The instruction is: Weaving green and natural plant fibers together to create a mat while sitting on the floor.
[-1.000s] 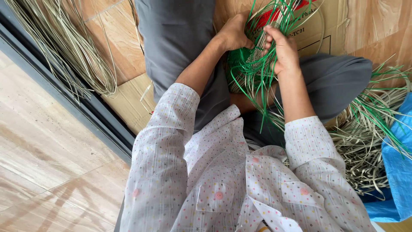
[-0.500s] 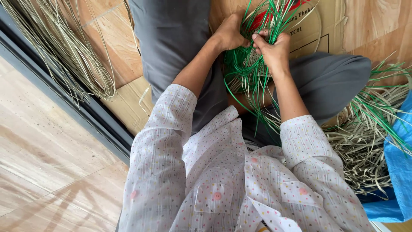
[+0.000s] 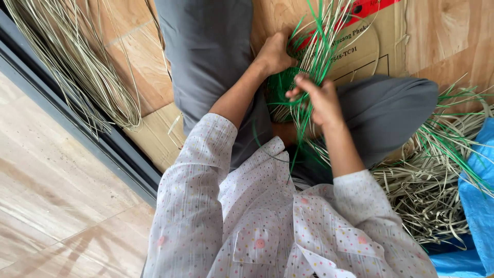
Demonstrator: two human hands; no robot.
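We look down on a floor of pale beige tiles [image 3: 56, 206] at the left, glossy under soft daylight. A dark metal track [image 3: 87, 136], perhaps a sliding-door rail, runs diagonally across it. Beyond the track lie warmer wood-toned tiles [image 3: 442, 36], partly covered by flattened brown cardboard [image 3: 154, 139]. A blue tarpaulin [image 3: 478, 206] edges the right.
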